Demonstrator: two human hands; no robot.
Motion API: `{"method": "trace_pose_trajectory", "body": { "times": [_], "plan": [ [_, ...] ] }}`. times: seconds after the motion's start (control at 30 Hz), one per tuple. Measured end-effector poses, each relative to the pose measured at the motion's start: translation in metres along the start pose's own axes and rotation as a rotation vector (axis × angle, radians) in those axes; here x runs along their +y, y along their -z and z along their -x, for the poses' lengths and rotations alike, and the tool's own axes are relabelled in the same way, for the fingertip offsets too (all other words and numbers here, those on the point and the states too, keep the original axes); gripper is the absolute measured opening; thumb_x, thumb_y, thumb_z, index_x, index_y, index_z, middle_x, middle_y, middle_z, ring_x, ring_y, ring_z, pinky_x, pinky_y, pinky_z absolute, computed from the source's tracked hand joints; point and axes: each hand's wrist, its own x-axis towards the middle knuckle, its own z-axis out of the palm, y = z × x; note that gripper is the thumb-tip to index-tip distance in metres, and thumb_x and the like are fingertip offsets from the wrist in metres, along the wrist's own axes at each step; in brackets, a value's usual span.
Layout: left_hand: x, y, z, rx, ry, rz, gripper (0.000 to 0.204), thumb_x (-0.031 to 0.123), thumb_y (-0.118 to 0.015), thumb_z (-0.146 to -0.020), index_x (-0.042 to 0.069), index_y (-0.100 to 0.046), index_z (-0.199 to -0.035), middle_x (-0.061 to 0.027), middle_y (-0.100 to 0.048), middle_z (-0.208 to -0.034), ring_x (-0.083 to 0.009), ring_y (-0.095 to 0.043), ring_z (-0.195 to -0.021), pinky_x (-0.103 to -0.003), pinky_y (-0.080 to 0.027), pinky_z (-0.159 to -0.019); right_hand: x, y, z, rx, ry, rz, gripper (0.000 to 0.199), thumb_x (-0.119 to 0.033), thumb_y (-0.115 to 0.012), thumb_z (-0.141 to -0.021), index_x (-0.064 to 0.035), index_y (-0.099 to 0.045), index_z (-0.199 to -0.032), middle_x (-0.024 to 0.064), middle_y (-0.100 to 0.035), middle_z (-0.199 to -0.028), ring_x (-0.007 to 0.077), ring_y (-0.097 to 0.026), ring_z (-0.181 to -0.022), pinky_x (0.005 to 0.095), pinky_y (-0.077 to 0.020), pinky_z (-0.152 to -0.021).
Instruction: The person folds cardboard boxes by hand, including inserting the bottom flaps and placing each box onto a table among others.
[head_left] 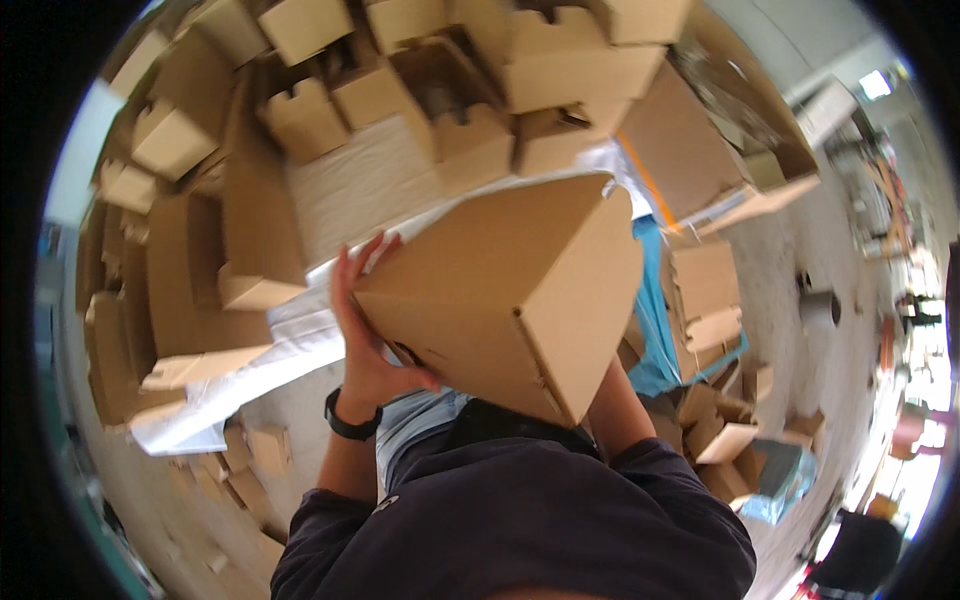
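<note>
A brown cardboard box (480, 270) is held up in front of my body, tilted with one corner edge toward me. My left hand (365, 335) grips its left end, thumb along the near face and fingers spread over the far edge; a dark band is on that wrist. My right forearm reaches up behind the box's right side, where the box hides the hand. Just beyond the box lies a pale, cloth-like sheet (365, 175) on a work surface, with open cardboard boxes standing around it.
Open cardboard bins (205, 275) are crowded at the left and along the back. A large carton (690, 150) stands at the back right. Below it hangs a blue plastic bag (655, 320). More boxes (725, 440) lie on the floor to the right, and small ones (245, 465) to the left.
</note>
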Motion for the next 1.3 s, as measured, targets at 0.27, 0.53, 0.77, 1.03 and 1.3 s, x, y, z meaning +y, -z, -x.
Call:
{"method": "trace_pose_trajectory", "body": {
  "times": [0.27, 0.53, 0.77, 1.03, 1.3],
  "plan": [
    [0.034, 0.056, -0.007, 0.119, 0.113, -0.829, 0.096, 0.013, -0.089, -0.062, 0.003, -0.038, -0.142, -0.0171, -0.043, -0.143, -0.0335, -0.042, -0.134, -0.041, -0.037, -0.109, 0.053, -0.056, -0.069, 0.230, 0.034, 0.382, 0.043, -0.012, -0.058, -0.094, -0.0017, -0.049, -0.135, 0.0073, -0.058, -0.129, 0.0169, -0.054, -0.119, 0.0305, -0.0441, -0.099],
    [0.007, 0.066, -0.001, 0.099, 0.178, -0.857, 0.095, 0.016, -0.090, -0.058, 0.007, -0.044, -0.141, -0.0159, -0.045, -0.144, -0.0350, -0.046, -0.131, -0.041, -0.040, -0.108, 0.010, -0.095, -0.066, -0.069, 0.154, 0.754, 0.054, -0.037, -0.042, -0.103, -0.0056, -0.039, -0.147, 0.0123, -0.024, -0.160, 0.0293, -0.025, -0.146, 0.0424, -0.0223, -0.116],
    [0.071, 0.066, 0.012, 0.457, 0.184, -0.718, 0.092, 0.010, -0.091, -0.061, 0.007, -0.045, -0.140, -0.0123, -0.056, -0.129, -0.0252, -0.055, -0.122, -0.036, -0.047, -0.096, 0.018, -0.142, -0.033, -0.285, 0.265, 1.252, 0.080, -0.053, -0.050, -0.095, -0.0001, -0.027, -0.151, 0.0243, -0.022, -0.158, 0.0353, -0.023, -0.147, 0.0438, -0.0229, -0.116],
    [0.034, 0.072, -0.003, 0.446, 0.246, -0.569, 0.075, 0.013, -0.077, -0.082, 0.001, -0.036, -0.144, -0.0169, -0.047, -0.139, -0.0277, -0.049, -0.125, -0.037, -0.041, -0.104, 0.026, -0.140, -0.045, -0.025, -0.215, 1.537, 0.068, -0.034, -0.062, -0.094, -0.0004, -0.035, -0.146, 0.0272, -0.045, -0.142, 0.0422, -0.049, -0.128, 0.0448, -0.0465, -0.098],
    [0.033, 0.080, -0.007, 0.252, 0.161, -0.583, 0.103, 0.007, -0.085, -0.071, 0.003, -0.020, -0.151, -0.0166, -0.031, -0.152, -0.0289, -0.029, -0.143, -0.038, -0.031, -0.113, 0.025, -0.141, -0.056, -0.186, 0.513, 1.608, 0.057, -0.018, -0.065, -0.090, -0.0064, -0.045, -0.143, 0.0268, -0.030, -0.152, 0.0440, -0.037, -0.137, 0.0462, -0.0340, -0.110]
  ]
}}
